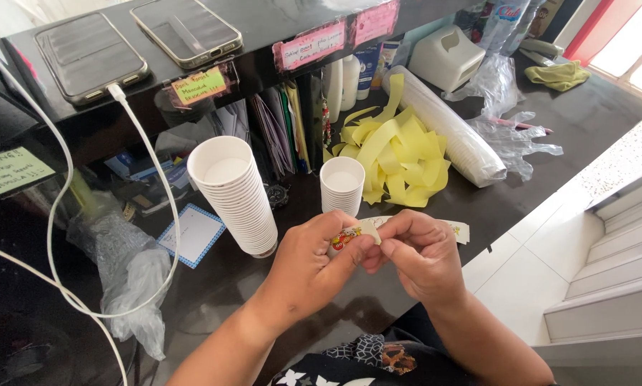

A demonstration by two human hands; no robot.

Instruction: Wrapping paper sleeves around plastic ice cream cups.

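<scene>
My left hand (pixel 312 266) and my right hand (pixel 419 256) meet over the dark counter, both pinching a strip of stickers (pixel 458 230) with a small colourful picture sticker at its left end. The strip runs out to the right past my right hand. Just behind my hands stands a short stack of white paper cups (pixel 342 184). A taller, leaning stack of white paper cups (pixel 236 193) stands to the left of it. A heap of yellow backing paper strips (pixel 396 154) lies behind the short stack.
A sleeve of white lids (pixel 453 136) in plastic wrap lies at the right. Two phones (pixel 92 56) rest on a shelf, one on a white cable (pixel 160 193). A white tissue box (pixel 446 57), bottles, crumpled plastic (pixel 131 282) and a blue-edged card (pixel 192 234) surround the area.
</scene>
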